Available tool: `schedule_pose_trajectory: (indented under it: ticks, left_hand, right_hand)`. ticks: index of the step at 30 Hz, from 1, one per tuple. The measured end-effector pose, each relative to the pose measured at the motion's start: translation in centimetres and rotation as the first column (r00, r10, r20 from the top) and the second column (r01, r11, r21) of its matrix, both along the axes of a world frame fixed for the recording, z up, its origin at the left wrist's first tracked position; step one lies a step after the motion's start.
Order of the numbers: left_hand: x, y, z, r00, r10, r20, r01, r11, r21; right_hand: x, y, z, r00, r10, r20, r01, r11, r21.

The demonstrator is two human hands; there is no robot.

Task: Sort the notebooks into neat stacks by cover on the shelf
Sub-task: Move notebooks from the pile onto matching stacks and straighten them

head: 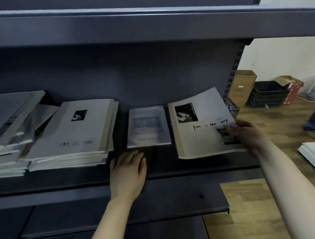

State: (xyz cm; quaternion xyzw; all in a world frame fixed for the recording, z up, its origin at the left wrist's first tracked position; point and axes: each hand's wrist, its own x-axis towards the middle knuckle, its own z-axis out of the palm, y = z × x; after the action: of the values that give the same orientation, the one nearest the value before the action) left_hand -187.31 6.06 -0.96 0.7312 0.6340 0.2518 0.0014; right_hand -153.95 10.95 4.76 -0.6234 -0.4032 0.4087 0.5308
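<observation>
Notebook stack tidy left of blue notebook, messy heap beyond; right hand grips photo-cover notebook, left hand relaxed.

Just a bare left hand and bare right hand are shown; both forearms are left uncovered too.

Small notebook btwn left stack & right notebook on shelf
</observation>
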Motion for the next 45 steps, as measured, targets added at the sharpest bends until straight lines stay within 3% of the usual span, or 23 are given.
schedule_pose_trajectory:
  ticks: [7,14,28,37,45]
  left_hand:
    - [0.3,0.3,-0.3,0.996,0.074,-0.055,-0.074,0.997,0.006]
    - [0.5,0.3,-0.5,0.994,0.088,-0.060,-0.087,0.996,0.020]
    - [0.6,0.4,-0.5,0.992,0.100,-0.080,-0.099,0.995,0.017]
    - [0.5,0.3,-0.5,0.992,0.099,-0.072,-0.098,0.995,0.018]
    - [0.5,0.3,-0.6,0.992,0.098,-0.081,-0.097,0.995,0.008]
  right_hand:
    - [2.7,1.5,-3.2,0.971,0.042,0.236,-0.032,0.998,-0.047]
    - [3.5,3.2,-5.2,0.887,-0.086,0.453,0.119,0.992,-0.045]
    - [2.3,3.5,-4.0,0.731,-0.052,0.681,0.142,0.987,-0.076]
    - [2.3,3.5,-3.3,0.571,-0.003,0.821,0.151,0.983,-0.101]
    - [2.6,3.4,-3.9,0.579,0.033,0.814,0.150,0.978,-0.146]
